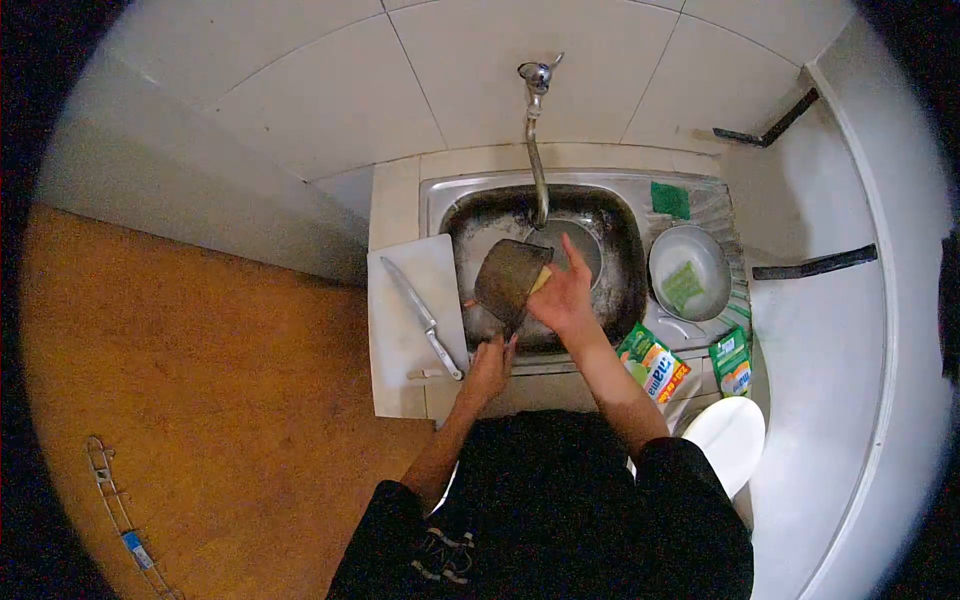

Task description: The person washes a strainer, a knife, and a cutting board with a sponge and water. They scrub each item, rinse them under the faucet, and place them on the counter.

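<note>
Over the sink (628, 330), my left hand (490, 370) is closed round the handle of a dark brown, squarish utensil (510, 280). Its broad face is tilted towards the basin, and what kind of utensil it is I cannot tell. My right hand (566, 296) lies against the utensil's right edge, with a yellow sponge (541, 279) pressed between fingers and utensil. One finger of that hand sticks out away from me. Behind it, a round grey metal dish (585, 240) sits in the basin under the faucet (538, 170).
At left, a knife (422, 315) lies on a white cutting board (392, 350). On the right stand a metal bowl (690, 240) holding a green sponge (683, 287), a green scouring pad (670, 200) and two soap pouches (655, 368) (731, 362). A white plate (728, 440) is near my right elbow.
</note>
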Motion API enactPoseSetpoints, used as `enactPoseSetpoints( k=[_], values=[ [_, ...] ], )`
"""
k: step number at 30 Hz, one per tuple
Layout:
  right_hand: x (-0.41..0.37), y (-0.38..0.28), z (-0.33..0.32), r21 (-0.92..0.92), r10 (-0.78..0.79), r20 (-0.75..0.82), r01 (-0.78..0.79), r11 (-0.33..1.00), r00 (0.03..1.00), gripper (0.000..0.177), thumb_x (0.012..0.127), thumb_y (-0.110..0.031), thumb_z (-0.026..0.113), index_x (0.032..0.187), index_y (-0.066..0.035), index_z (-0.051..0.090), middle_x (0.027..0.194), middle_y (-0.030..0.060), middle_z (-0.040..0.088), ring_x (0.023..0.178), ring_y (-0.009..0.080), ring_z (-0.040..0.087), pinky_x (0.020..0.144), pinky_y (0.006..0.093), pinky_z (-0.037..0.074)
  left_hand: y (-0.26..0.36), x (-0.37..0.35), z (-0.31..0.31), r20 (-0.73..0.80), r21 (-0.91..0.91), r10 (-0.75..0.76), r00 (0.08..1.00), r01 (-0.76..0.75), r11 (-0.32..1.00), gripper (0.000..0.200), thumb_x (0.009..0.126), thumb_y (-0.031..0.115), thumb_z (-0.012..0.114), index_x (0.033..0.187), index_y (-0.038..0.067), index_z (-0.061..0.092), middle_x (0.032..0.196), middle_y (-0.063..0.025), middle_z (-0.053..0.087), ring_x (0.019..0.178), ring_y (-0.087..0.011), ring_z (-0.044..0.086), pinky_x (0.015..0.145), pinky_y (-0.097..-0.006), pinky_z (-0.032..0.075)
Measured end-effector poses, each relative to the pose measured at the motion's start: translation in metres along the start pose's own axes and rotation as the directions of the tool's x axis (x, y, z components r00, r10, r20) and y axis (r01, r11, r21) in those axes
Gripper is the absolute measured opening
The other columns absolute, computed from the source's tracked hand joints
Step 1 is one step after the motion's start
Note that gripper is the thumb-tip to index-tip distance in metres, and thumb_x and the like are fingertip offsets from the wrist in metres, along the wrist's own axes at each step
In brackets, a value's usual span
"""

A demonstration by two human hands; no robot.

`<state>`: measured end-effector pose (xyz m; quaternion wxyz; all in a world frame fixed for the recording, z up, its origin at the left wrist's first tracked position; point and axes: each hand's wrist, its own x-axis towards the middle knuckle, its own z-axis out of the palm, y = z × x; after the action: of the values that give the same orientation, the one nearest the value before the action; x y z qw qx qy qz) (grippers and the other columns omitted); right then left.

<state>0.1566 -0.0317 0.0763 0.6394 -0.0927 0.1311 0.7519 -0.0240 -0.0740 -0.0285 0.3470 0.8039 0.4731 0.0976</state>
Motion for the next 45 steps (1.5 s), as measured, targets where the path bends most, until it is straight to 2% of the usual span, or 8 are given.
enactPoseSetpoints(
  k=[7, 9, 18, 30, 32, 35, 43, 45],
  values=[
    [0.020, 0.040, -0.048, -0.562, -0.356, -0.098, 0.244, 0.790, 0.929, 0.033, 0.079, -0.022, 0.057, 0.102, 0.000, 0.050, 0.101, 0.0103, 0.057, 0.092, 0.0228, 0.054, 0.082, 0.0359, 0.041, 0.029, 0.017, -0.023, -0.011, -0.091, -0.040, 0.999, 0.039, 0.995, 0.032, 0.086, 0.021, 0.043, 0.106, -0.004, 0.041, 0.082, -0.0288, 0.052, 0.079, -0.0448, 0.049, 0.068, -0.0516, 0.038],
    [0.038, 0.041, -0.102, -0.926, -0.565, -0.194, 0.040, 0.376, 0.802, 0.024, 0.077, -0.014, 0.060, 0.097, -0.002, 0.053, 0.096, 0.0071, 0.058, 0.086, 0.0171, 0.054, 0.074, 0.0313, 0.044, 0.026, 0.017, -0.015, -0.003, -0.133, -0.048, 0.999, 0.047, 0.990, 0.033, 0.086, 0.021, 0.043, 0.106, -0.004, 0.041, 0.082, -0.0287, 0.052, 0.079, -0.0448, 0.049, 0.069, -0.0517, 0.038],
    [0.022, 0.036, -0.067, -0.848, -0.532, 0.182, -0.143, -0.511, 0.827, 0.027, 0.075, -0.018, 0.060, 0.087, 0.005, 0.052, 0.082, 0.0214, 0.055, 0.076, 0.0330, 0.053, 0.067, 0.0392, 0.041, 0.011, 0.030, -0.021, 0.348, -0.395, 0.154, 0.925, -0.005, 0.919, 0.041, 0.085, 0.021, 0.044, 0.117, -0.001, 0.032, 0.098, -0.0220, 0.053, 0.094, -0.0308, 0.053, 0.080, -0.0385, 0.042],
    [-0.006, 0.010, -0.022, -0.740, 0.054, 0.073, 0.091, -0.666, 0.996, 0.035, 0.073, -0.031, 0.058, 0.085, 0.002, 0.054, 0.081, 0.0222, 0.057, 0.077, 0.0389, 0.053, 0.069, 0.0454, 0.042, 0.010, 0.058, -0.073, 0.607, -0.787, 0.038, 0.794, 0.606, -0.114, 0.075, 0.076, 0.063, 0.036, 0.125, 0.006, 0.028, 0.122, -0.0155, 0.039, 0.104, -0.0316, 0.045, 0.086, -0.0486, 0.038],
    [-0.003, 0.012, -0.032, -0.695, 0.086, 0.089, 0.124, -0.708, 0.992, 0.034, 0.072, -0.030, 0.058, 0.085, 0.001, 0.055, 0.080, 0.0216, 0.057, 0.077, 0.0386, 0.054, 0.068, 0.0454, 0.043, -0.013, 0.069, -0.053, 0.337, -0.435, 0.652, 0.679, 0.727, -0.532, 0.080, 0.072, 0.069, 0.035, 0.125, 0.008, 0.032, 0.121, -0.0146, 0.042, 0.106, -0.0319, 0.044, 0.086, -0.0518, 0.036],
    [-0.002, 0.013, -0.048, -0.598, 0.127, 0.120, 0.174, -0.782, 0.985, 0.033, 0.071, -0.029, 0.059, 0.084, 0.001, 0.055, 0.080, 0.0210, 0.058, 0.077, 0.0381, 0.055, 0.067, 0.0453, 0.044, 0.006, 0.069, -0.059, 0.578, -0.728, 0.110, 0.808, 0.573, -0.376, 0.080, 0.069, 0.070, 0.039, 0.122, 0.010, 0.038, 0.118, -0.0130, 0.045, 0.107, -0.0309, 0.044, 0.086, -0.0526, 0.035],
    [-0.002, 0.023, -0.050, -0.599, 0.273, -0.009, 0.213, -0.772, 0.962, 0.028, 0.064, -0.011, 0.057, 0.089, 0.001, 0.052, 0.082, 0.0192, 0.056, 0.081, 0.0355, 0.053, 0.069, 0.0405, 0.042, 0.025, 0.072, -0.048, 0.524, -0.832, -0.150, 0.838, 0.466, -0.302, 0.067, 0.073, 0.061, 0.045, 0.117, 0.011, 0.044, 0.117, -0.0098, 0.047, 0.105, -0.0279, 0.046, 0.085, -0.0468, 0.038],
    [-0.002, 0.023, -0.050, -0.839, 0.120, 0.251, 0.278, -0.468, 0.960, 0.042, 0.063, -0.028, 0.064, 0.091, 0.002, 0.053, 0.085, 0.0217, 0.057, 0.080, 0.0370, 0.055, 0.067, 0.0418, 0.045, 0.024, 0.072, -0.039, 0.479, -0.871, -0.248, 0.842, 0.420, -0.255, 0.063, 0.074, 0.059, 0.046, 0.115, 0.010, 0.046, 0.115, -0.0093, 0.049, 0.103, -0.0269, 0.047, 0.084, -0.0446, 0.039]
  ],
)
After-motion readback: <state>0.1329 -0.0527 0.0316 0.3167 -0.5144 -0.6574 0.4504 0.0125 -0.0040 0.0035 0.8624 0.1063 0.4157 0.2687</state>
